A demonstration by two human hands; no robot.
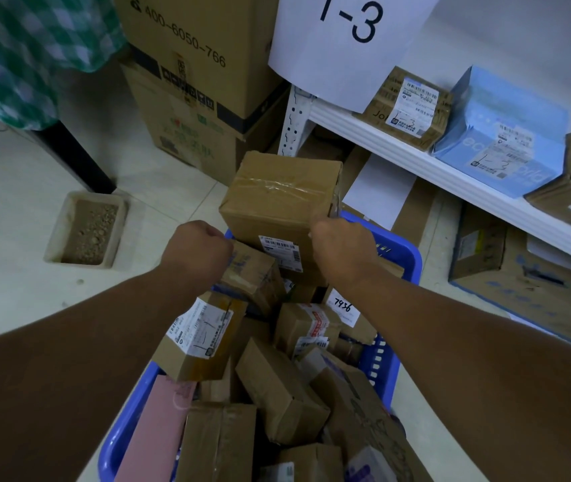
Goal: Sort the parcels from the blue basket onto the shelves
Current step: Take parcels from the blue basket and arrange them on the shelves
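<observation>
Open floor at 9 o'clock, shelf edge at 2; left hand, right hand curled at rim of blue basket, grasp hidden.

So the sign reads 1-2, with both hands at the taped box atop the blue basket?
No: in the head view the sign reads 1-3. The left hand and right hand are at the taped box atop the blue basket.
</observation>
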